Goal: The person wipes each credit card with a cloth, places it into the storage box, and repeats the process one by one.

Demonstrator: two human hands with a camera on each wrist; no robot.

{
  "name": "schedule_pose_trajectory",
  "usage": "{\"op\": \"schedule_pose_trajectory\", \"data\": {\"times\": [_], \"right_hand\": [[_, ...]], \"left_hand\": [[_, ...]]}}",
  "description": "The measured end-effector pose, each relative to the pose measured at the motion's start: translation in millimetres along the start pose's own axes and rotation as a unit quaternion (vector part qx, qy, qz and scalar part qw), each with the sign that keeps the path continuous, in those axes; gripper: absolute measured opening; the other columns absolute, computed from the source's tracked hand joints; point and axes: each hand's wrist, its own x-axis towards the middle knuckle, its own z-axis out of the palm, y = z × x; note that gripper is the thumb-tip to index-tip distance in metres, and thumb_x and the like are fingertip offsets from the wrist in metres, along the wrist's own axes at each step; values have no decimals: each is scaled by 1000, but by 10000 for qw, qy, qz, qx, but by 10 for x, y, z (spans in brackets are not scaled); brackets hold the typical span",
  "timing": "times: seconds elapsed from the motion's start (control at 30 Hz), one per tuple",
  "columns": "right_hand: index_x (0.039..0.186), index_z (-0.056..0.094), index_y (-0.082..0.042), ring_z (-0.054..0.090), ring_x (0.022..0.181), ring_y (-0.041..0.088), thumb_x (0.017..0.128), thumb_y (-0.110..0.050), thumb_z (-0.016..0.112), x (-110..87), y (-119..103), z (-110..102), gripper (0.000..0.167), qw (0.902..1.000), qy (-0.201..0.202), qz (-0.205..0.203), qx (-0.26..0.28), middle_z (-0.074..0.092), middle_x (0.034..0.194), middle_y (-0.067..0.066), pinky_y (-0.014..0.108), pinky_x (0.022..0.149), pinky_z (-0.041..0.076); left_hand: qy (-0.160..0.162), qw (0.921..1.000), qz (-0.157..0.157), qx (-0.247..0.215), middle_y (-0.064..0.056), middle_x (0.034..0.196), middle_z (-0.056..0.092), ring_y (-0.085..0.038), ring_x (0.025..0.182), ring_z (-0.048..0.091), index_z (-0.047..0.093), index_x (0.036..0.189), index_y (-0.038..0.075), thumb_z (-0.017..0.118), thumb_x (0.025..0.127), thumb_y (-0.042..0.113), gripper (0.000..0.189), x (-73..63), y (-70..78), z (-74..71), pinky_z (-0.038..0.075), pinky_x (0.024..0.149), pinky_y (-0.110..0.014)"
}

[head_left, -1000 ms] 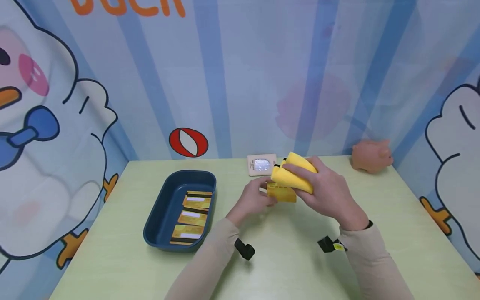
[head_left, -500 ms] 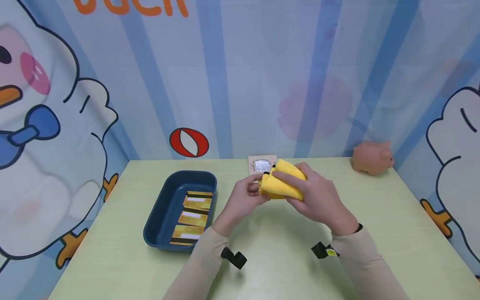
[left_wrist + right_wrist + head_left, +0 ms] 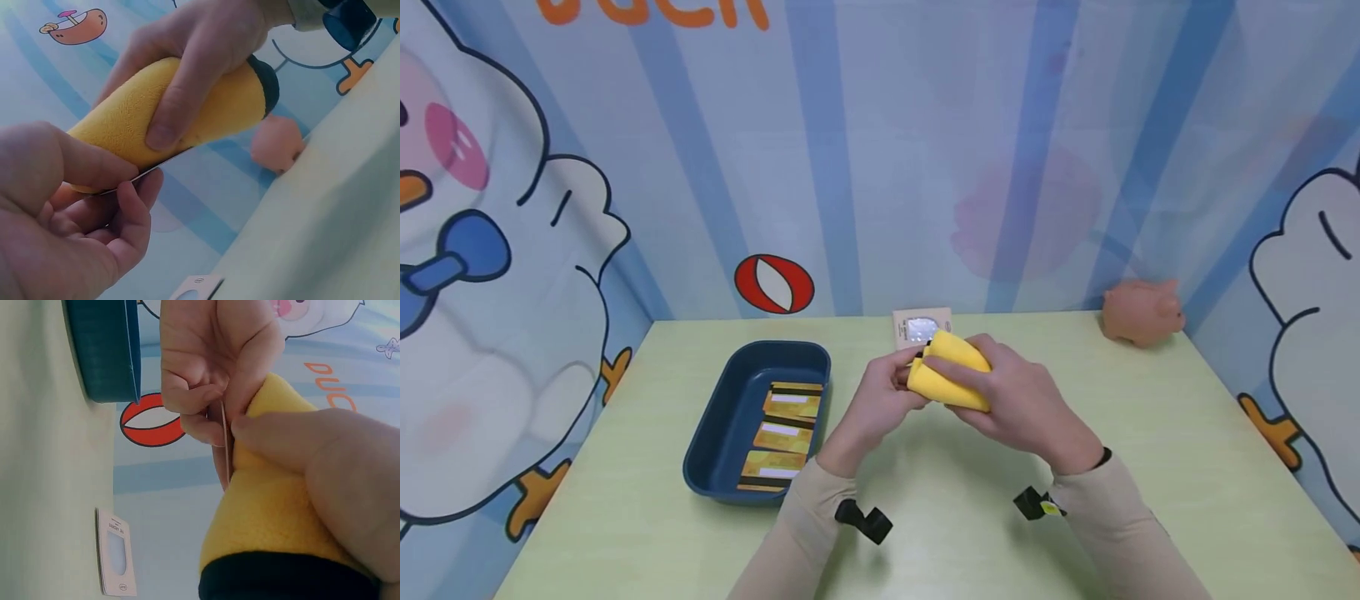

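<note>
In the head view my right hand (image 3: 1022,404) grips a bunched yellow cloth (image 3: 955,375) with dark trim. My left hand (image 3: 876,400) sits just to its left, above the table. A thin card (image 3: 164,165) is pinched between the left thumb and fingers, seen edge-on in the left wrist view. Against one face of this card (image 3: 227,440) lies the cloth (image 3: 262,500), as the right wrist view shows. From the head camera the cloth hides the card. Several gold cards (image 3: 784,435) with dark stripes lie in a dark blue tray (image 3: 715,442) on the left.
Behind the hands, at the table's back edge, lies a pale pink flat pack (image 3: 919,322) with an oval window. A pink toy pig (image 3: 1142,313) stands at the back right. A printed blue curtain (image 3: 895,167) closes off the back.
My right hand has moved left and down with the cloth, covering the gold card that showed below it. My left hand has shifted slightly left, still pinching the card.
</note>
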Motion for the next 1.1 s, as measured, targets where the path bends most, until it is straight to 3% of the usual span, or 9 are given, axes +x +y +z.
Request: {"op": "schedule_pose_trajectory", "data": {"times": [0.17,0.47,0.87,1.1], "right_hand": [[146,61,-38,59,86,22,87,-46,85,-4,-26,19,64,10000,41,15,56,60,123,16,40,58,57],[146,61,-38,60,86,25,89,-31,85,8,-31,-25,63,9999,144,57,64,60,125,16,44,58,60],[148,60,-36,62,81,24,88,-23,85,6,8,-82,67,9990,270,43,347,59,126,16,42,59,59],[147,61,-34,60,78,23,90,-17,81,-12,64,-120,63,9975,256,118,645,57,128,17,37,61,57]], "left_hand": [[-249,9995,-11,-218,-20,123,71,-22,90,64,48,157,7,59,92,-15,69,-27,40,-33,55,77,-28],[-614,9962,94,-603,-19,136,59,-27,109,72,50,155,10,65,99,-7,61,-36,112,-53,62,93,-40],[-229,9960,181,-840,-25,140,61,-34,114,73,48,156,6,65,99,-7,62,-82,211,-98,63,91,-39],[-91,9959,322,-836,-23,139,61,-31,109,74,50,156,8,62,100,-7,60,-116,284,-197,63,90,-36]]}}
